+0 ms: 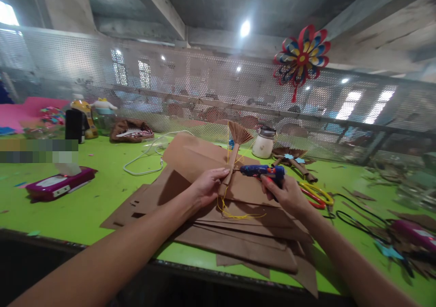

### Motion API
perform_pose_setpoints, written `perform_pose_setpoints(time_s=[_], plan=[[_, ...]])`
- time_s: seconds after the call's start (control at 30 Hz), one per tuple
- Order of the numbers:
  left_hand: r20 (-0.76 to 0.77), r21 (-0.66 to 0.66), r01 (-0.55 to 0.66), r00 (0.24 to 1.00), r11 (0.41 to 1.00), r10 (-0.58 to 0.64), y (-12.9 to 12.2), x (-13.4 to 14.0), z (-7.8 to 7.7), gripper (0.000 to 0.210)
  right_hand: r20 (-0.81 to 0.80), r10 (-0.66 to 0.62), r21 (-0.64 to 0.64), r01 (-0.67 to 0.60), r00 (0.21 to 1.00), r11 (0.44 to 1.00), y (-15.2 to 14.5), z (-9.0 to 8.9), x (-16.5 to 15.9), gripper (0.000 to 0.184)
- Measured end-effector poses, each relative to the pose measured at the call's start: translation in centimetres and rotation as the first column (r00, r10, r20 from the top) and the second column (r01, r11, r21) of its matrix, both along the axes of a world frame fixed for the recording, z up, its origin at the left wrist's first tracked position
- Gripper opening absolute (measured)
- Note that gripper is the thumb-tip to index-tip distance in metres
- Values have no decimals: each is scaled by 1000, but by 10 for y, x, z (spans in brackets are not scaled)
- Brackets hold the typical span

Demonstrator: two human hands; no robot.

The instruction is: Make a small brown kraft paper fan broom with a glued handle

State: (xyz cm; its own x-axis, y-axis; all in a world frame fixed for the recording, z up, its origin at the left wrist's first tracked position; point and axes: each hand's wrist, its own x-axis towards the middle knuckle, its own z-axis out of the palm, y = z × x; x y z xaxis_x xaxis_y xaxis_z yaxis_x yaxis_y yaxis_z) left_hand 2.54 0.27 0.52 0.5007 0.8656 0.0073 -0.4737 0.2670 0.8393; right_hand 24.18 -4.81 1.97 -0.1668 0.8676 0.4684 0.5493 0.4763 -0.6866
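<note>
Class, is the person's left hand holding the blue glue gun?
No, the right hand grips the blue glue gun, while the left hand holds the rolled brown paper.

No legible text, numbers or signs, markings on the yellow bottle [89, 110] too blurred to read

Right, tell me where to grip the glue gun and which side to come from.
Take the glue gun by the handle below its rear end, coming from the right, as the right hand holds it. The blue body lies roughly level and its nozzle points left at the paper stick, so that front end is probably best avoided.
</note>
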Motion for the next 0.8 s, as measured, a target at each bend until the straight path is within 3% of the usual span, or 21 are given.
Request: perform_pose_setpoints(time_s=[0.33, 0.63, 0.8], plan=[[0, 8, -26, 1000, 1000, 26, 4, -1, -1, 15, 5, 47, -31, -47, 999, 998, -6, 1, -4, 36], [-8, -2, 8, 1000, 1000, -8, 2, 0, -3, 15, 27, -38, -6, 38, 999, 999, -6, 3, -5, 35], [4, 26, -21, 1000, 999, 21, 6, 0, -6, 11, 63, -1, 5, 0, 998, 1000, -6, 2, -5, 37]])
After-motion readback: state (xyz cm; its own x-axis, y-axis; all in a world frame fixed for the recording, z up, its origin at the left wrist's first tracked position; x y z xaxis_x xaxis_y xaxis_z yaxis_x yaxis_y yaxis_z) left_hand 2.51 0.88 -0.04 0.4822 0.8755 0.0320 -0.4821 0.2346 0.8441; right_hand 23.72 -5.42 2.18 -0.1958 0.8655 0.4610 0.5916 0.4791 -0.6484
